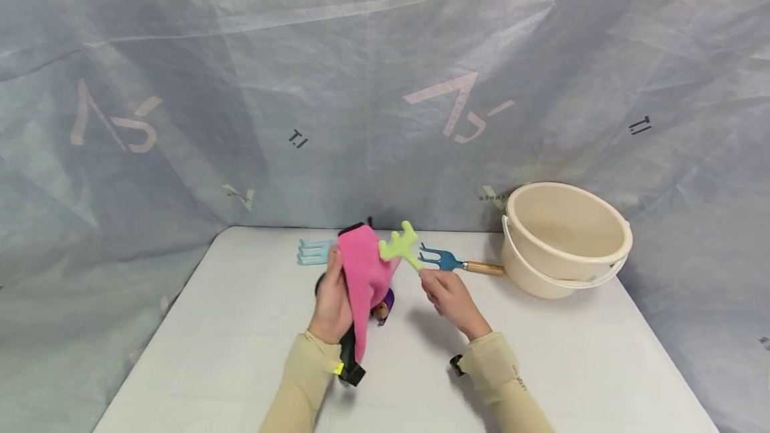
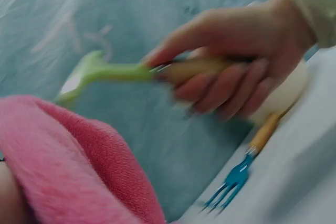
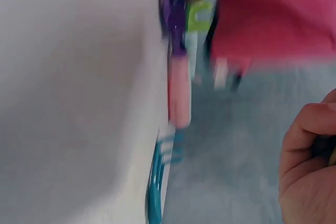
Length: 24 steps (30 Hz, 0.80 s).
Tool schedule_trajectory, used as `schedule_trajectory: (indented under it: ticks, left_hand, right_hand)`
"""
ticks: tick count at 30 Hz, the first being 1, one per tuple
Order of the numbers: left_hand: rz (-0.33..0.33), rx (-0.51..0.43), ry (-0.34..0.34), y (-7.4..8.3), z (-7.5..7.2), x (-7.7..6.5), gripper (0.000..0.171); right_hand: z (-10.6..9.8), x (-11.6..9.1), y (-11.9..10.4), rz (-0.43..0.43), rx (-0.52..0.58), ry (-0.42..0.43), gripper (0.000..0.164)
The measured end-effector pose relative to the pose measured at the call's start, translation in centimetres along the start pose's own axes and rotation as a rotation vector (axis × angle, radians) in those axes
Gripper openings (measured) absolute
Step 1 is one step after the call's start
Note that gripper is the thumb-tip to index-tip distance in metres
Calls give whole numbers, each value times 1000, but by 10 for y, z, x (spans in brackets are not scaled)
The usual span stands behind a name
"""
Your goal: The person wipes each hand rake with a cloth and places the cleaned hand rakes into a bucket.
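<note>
My left hand (image 1: 331, 303) holds a fuzzy pink cloth (image 1: 363, 259) that hangs down over the table. A light-green hand rake (image 1: 400, 246) with a short wooden handle (image 2: 191, 69) is in my right hand (image 1: 451, 299), the fingers curled round that handle. Its tines are up by the cloth's right edge; whether they touch it I cannot tell. Only a sliver of the left hand shows in the left wrist view. Low under the cloth lies a purple tool (image 1: 388, 303), partly covered; the blurred right wrist view shows its pink handle (image 3: 179, 93).
A blue hand fork (image 1: 442, 259) with a wooden handle lies right of the cloth. Beyond it stands a cream bucket (image 1: 517, 272) with its handle lowered. Left of the cloth, light-blue rake tines (image 1: 314, 252) show. A grey sheet (image 1: 361, 119) hangs behind the white table (image 1: 240, 353).
</note>
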<state>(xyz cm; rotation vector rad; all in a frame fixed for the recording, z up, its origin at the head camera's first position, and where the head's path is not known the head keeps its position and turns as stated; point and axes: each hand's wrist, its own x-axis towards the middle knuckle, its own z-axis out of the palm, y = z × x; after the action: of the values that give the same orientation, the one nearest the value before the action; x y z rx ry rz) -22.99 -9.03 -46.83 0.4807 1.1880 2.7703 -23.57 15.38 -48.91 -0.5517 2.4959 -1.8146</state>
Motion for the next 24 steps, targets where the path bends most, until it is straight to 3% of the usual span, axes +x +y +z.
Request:
schedule_trajectory:
  ticks: [2, 5, 8, 11, 15, 24]
  left_hand:
    - [-9, 66, 23, -9, 8, -1, 17]
    - [6, 131, 110, -18, 16, -3, 15]
    - [10, 129, 199, -21, 17, -3, 37]
    - [-16, 136, 202, -20, 13, -2, 46]
    - [-67, 173, 189, -17, 8, -1, 36]
    - [-147, 147, 281, -8, -3, 1, 41]
  right_hand:
    - [7, 0, -4, -6, 30, -30, 51]
    - [15, -1, -6, -4, 25, -51, 50]
    - [20, -1, -4, -5, -16, -56, 49]
    - [20, 0, -1, -34, -86, -55, 46]
    - [19, 0, 3, -84, -177, -35, 46]
    - [23, -2, 5, -158, -324, -87, 46]
